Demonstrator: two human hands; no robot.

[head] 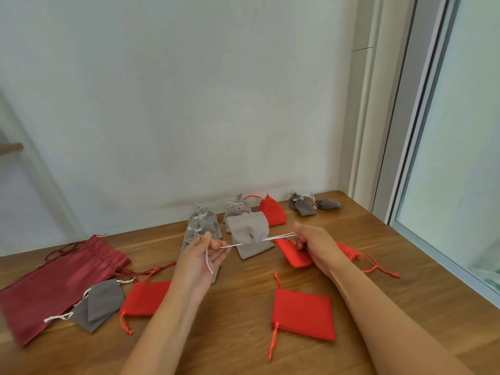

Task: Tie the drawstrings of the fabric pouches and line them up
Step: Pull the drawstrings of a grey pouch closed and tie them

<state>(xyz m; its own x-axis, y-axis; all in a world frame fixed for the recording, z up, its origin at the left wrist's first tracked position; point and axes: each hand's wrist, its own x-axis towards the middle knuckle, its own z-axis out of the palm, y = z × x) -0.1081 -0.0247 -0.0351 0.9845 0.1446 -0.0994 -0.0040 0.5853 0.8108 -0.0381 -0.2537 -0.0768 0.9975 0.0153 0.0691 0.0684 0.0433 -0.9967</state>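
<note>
Two taut white cords [278, 236] flank velvety grey pouch [247, 226].

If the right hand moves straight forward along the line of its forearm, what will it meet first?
Probably the tied red pouch by the wall, just beyond the right hand. The grey pouch hanging from the drawstring in its grip sits slightly left of that line, though depth is unclear.

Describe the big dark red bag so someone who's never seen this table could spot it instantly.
Look at the wooden table, then its left end. The big dark red bag lies flat there, with a grey pouch at its right edge. It is far larger than any pouch, shiny wine red rather than bright red, with a twisted cord.
</note>
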